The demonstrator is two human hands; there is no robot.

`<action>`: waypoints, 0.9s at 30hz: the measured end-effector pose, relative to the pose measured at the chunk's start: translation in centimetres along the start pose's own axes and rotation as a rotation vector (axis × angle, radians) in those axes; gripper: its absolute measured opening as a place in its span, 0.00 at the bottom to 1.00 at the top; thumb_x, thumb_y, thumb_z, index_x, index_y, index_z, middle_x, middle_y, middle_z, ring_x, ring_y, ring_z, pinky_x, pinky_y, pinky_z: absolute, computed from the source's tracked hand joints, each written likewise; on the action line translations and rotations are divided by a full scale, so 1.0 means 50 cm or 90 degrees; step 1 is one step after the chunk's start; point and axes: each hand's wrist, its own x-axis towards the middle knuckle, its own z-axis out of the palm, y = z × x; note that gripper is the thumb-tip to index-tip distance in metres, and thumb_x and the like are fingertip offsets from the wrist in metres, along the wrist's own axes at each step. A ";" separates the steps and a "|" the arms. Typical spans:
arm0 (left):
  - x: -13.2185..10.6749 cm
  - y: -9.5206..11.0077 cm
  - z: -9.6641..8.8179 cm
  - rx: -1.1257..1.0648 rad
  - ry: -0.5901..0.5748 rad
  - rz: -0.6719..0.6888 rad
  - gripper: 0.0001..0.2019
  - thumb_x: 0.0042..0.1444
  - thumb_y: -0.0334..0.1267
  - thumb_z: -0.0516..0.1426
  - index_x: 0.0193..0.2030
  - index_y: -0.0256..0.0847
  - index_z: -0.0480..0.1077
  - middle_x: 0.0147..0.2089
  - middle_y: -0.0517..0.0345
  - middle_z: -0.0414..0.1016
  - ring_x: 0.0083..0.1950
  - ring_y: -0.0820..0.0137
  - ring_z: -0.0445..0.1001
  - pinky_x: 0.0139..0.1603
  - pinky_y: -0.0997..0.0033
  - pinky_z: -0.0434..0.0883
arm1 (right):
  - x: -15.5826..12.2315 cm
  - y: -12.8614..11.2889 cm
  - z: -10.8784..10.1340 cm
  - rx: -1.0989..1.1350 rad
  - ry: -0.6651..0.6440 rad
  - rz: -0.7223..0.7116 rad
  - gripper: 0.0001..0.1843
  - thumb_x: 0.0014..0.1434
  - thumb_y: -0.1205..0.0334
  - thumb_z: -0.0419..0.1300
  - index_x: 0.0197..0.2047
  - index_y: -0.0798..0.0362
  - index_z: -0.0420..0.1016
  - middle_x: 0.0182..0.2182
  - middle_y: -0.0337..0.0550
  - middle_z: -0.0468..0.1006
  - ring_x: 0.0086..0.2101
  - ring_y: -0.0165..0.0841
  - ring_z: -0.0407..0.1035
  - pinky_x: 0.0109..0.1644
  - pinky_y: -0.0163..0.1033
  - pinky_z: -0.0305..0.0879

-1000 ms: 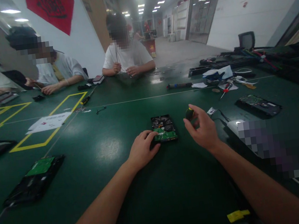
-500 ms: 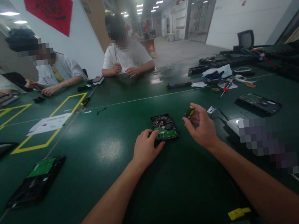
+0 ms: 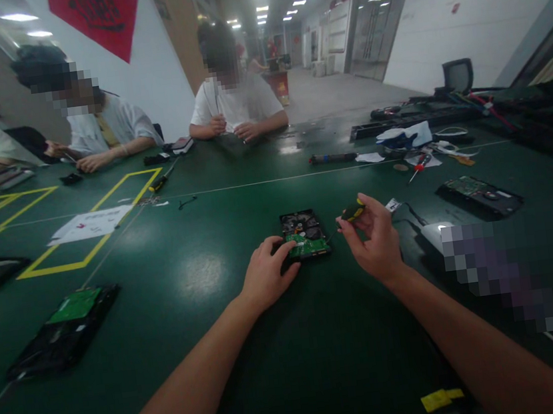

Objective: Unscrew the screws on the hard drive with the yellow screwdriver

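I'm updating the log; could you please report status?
Left hand on hard drive, overlapping green board's edge. Right hand holding screwdriver, drive contact unclear. Another drive off right, apart.

Hard drive (image 3: 303,224) on table (image 3: 294,352), screwdriver (image 3: 353,212) to its right

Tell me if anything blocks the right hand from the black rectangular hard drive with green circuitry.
Nothing visible does: green tabletop shows between the right hand, holding a black and yellow screwdriver, and the hard drive. The left hand touches the drive's opposite side.
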 end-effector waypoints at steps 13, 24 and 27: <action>0.000 -0.002 0.003 -0.001 -0.003 -0.002 0.25 0.63 0.43 0.60 0.66 0.50 0.66 0.63 0.46 0.66 0.60 0.53 0.71 0.57 0.45 0.73 | 0.003 -0.003 0.003 -0.013 0.003 -0.001 0.37 0.64 0.61 0.65 0.71 0.42 0.55 0.60 0.50 0.73 0.50 0.43 0.78 0.50 0.51 0.83; 0.001 0.004 -0.004 -0.002 -0.008 -0.011 0.24 0.63 0.44 0.60 0.66 0.50 0.66 0.63 0.46 0.67 0.60 0.53 0.71 0.57 0.46 0.73 | 0.002 0.000 0.002 -0.001 0.008 0.017 0.36 0.64 0.60 0.64 0.71 0.42 0.54 0.59 0.51 0.74 0.49 0.44 0.79 0.51 0.54 0.82; 0.001 0.006 -0.005 0.003 -0.015 -0.016 0.24 0.63 0.43 0.60 0.66 0.50 0.66 0.63 0.46 0.67 0.60 0.53 0.71 0.57 0.46 0.73 | 0.002 0.000 0.001 -0.015 0.002 0.014 0.37 0.64 0.60 0.65 0.71 0.42 0.55 0.59 0.51 0.74 0.48 0.43 0.79 0.50 0.52 0.83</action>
